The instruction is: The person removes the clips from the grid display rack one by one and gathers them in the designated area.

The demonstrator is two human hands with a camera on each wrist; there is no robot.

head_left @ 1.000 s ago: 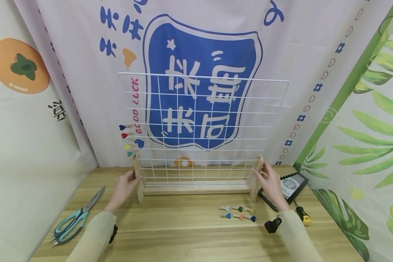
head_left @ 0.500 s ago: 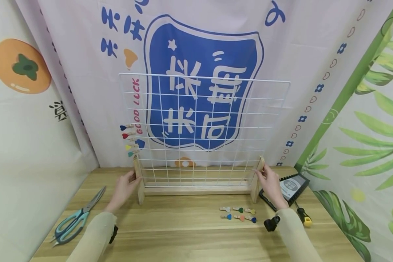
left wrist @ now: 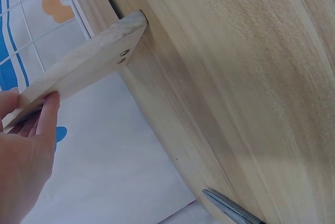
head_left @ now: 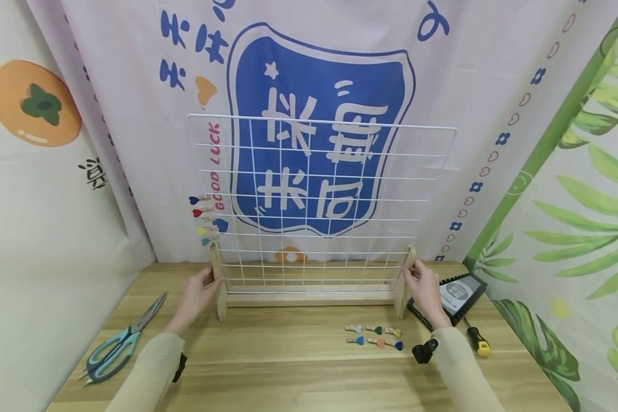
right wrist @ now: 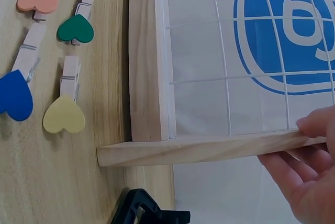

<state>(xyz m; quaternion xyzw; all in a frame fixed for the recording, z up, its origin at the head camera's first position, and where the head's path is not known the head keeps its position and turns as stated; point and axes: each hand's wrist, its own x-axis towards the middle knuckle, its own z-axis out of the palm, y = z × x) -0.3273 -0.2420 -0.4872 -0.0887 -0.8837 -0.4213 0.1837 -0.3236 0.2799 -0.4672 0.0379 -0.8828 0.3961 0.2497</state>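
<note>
A white wire grid panel (head_left: 309, 171) stands upright in a wooden stand (head_left: 309, 299) at the back of the table. My left hand (head_left: 197, 294) pinches the stand's left upright (left wrist: 89, 59), thumb on one side and fingers on the other. On the other side, my right hand (head_left: 426, 290) holds the right upright (right wrist: 209, 149) between thumb and fingers. Several heart clothespins (head_left: 202, 220) in dark blue, red, yellow and teal are clipped along the grid's left edge. More heart clothespins (head_left: 375, 336) lie in two rows in front of the stand's right end.
Teal-handled scissors (head_left: 121, 343) lie at the left of the wooden table (head_left: 268, 377). Behind my right hand is a black-framed case (head_left: 460, 294) with a grey label, and beside it a yellow-and-black screwdriver (head_left: 477, 340). A printed cloth (head_left: 309, 74) hangs behind the grid.
Both hands keep their hold on the uprights. The whole head view has shifted very slightly; the grid, stand and clothespins stay in place.
</note>
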